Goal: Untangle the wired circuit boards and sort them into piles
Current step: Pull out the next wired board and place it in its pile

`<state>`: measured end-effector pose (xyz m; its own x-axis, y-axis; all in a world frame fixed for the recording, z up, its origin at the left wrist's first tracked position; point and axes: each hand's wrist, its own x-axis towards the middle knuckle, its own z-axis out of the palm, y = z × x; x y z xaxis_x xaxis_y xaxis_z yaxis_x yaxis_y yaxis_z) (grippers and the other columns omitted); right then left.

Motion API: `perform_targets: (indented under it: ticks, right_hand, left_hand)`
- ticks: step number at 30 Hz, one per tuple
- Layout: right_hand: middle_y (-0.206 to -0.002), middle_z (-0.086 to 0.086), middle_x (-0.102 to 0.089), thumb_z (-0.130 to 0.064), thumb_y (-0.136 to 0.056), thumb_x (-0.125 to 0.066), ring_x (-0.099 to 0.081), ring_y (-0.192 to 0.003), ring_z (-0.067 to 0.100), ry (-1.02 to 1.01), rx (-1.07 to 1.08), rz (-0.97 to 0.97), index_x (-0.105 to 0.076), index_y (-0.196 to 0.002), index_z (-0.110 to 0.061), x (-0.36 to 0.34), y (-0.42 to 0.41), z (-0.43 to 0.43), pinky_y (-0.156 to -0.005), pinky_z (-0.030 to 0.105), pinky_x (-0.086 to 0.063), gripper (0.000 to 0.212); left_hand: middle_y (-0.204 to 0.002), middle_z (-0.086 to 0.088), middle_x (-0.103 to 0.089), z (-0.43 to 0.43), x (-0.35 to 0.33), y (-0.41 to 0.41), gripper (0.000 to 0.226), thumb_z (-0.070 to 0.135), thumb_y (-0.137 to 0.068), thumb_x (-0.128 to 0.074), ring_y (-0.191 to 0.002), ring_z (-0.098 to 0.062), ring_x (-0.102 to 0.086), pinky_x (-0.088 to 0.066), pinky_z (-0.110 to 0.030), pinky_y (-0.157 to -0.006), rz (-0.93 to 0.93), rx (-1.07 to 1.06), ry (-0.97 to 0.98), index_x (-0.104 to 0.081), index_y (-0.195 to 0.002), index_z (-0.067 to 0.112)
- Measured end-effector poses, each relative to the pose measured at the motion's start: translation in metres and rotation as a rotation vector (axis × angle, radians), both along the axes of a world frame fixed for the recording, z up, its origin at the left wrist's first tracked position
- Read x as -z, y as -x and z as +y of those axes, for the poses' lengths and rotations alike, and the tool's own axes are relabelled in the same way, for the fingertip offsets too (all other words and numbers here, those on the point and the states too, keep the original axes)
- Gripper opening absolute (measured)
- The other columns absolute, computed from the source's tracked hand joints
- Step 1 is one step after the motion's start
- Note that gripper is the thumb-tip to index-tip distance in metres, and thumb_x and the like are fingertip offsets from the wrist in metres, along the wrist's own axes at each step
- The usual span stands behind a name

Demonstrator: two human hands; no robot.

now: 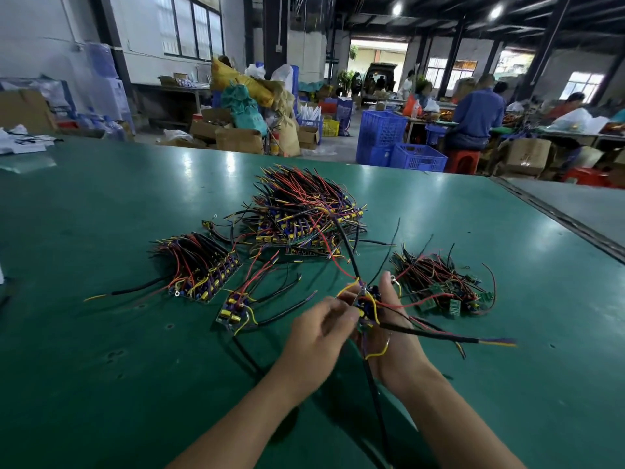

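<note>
Green table [101,367] before you: your left hand [321,330] pinches wires on the wired circuit board [367,309] gripped in your right hand [397,340], at six o'clock from the big tangled pile [304,214].

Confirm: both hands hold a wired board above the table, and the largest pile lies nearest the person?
No: the head view shows the largest pile farthest away. The left hand and right hand do hold a wired board above the table.
</note>
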<state>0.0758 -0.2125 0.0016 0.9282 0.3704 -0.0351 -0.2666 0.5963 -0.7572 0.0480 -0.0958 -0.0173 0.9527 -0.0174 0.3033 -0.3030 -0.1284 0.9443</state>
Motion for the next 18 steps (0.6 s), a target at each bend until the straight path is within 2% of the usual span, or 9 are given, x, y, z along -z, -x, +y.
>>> perform_targets:
  ticks: [3,6,8,10,12,13,15,18]
  right_hand:
    - [-0.081,0.009,-0.068,-0.056,-0.086,-0.050,-0.069,-0.072,0.020,0.021,-0.061,-0.009,-0.072,-0.084,-0.011,0.005,0.002,0.001,-0.066,0.029,-0.058,0.050]
    - [-0.080,0.011,-0.064,-0.051,-0.090,-0.050,-0.063,-0.070,0.023,0.156,-0.060,-0.062,-0.068,-0.091,-0.010,0.008,-0.001,0.002,-0.063,0.031,-0.056,0.045]
    - [-0.071,0.009,-0.063,-0.038,-0.087,-0.057,-0.061,-0.059,0.020,0.258,0.038,-0.035,-0.062,-0.096,-0.005,0.011,-0.012,0.006,-0.054,0.026,-0.052,0.034]
    - [-0.054,-0.001,-0.064,-0.011,-0.095,-0.053,-0.059,-0.046,0.008,0.451,0.185,-0.138,-0.057,-0.093,0.000,0.010,-0.019,0.006,-0.048,0.019,-0.048,0.012]
    - [-0.049,-0.006,-0.064,0.003,-0.093,-0.053,-0.058,-0.045,-0.001,0.549,0.286,-0.338,-0.059,-0.076,-0.004,0.012,-0.018,-0.002,-0.049,0.014,-0.047,0.019]
    - [-0.053,-0.007,-0.065,0.000,-0.089,-0.060,-0.060,-0.049,-0.001,0.547,0.295,-0.369,-0.064,-0.070,-0.012,0.011,-0.018,-0.006,-0.052,0.013,-0.048,0.023]
    - [-0.062,-0.008,-0.066,-0.015,-0.084,-0.073,-0.061,-0.058,0.001,0.520,0.202,-0.497,-0.070,-0.070,-0.018,0.011,-0.011,-0.017,-0.058,0.013,-0.049,0.015]
    - [-0.064,-0.008,-0.061,-0.023,-0.082,-0.066,-0.053,-0.060,0.004,0.552,0.079,-0.634,-0.065,-0.073,-0.021,0.010,-0.005,-0.027,-0.060,0.015,-0.043,0.009]
  left_hand:
    - [-0.073,0.012,-0.060,-0.003,-0.001,0.003,0.023,0.033,-0.091,-0.056,-0.070,-0.003,-0.052,-0.042,-0.023,-0.068,0.003,0.069,0.018,-0.065,-0.080,0.015]
    - [-0.060,0.017,-0.061,-0.004,-0.007,0.004,0.021,0.018,-0.097,-0.055,-0.054,0.007,-0.052,-0.039,-0.007,-0.054,0.046,0.099,0.150,-0.065,-0.079,0.017]
    - [-0.049,0.010,-0.055,-0.004,-0.011,0.004,0.024,0.028,-0.090,-0.055,-0.042,0.000,-0.045,-0.034,-0.011,-0.043,0.071,0.057,0.218,-0.060,-0.069,0.016]
    - [-0.047,0.002,-0.049,-0.003,-0.011,0.003,0.030,0.037,-0.080,-0.055,-0.036,-0.006,-0.039,-0.030,-0.016,-0.038,0.089,0.018,0.269,-0.057,-0.066,0.011]
    - [-0.051,-0.006,-0.047,-0.001,-0.011,0.003,0.032,0.039,-0.077,-0.055,-0.036,-0.008,-0.038,-0.030,-0.017,-0.038,0.087,0.009,0.290,-0.056,-0.068,0.009]
    - [-0.052,-0.008,-0.047,-0.001,-0.010,0.004,0.031,0.039,-0.077,-0.055,-0.037,-0.009,-0.038,-0.030,-0.017,-0.038,0.081,0.024,0.298,-0.057,-0.069,0.008]
    - [-0.051,-0.004,-0.047,-0.002,-0.009,0.006,0.029,0.038,-0.078,-0.056,-0.038,-0.010,-0.038,-0.029,-0.018,-0.039,0.072,0.055,0.318,-0.058,-0.070,0.011]
    - [-0.051,-0.004,-0.046,-0.001,-0.009,0.005,0.025,0.041,-0.077,-0.059,-0.042,-0.015,-0.037,-0.027,-0.020,-0.039,0.114,0.011,0.392,-0.059,-0.062,0.021]
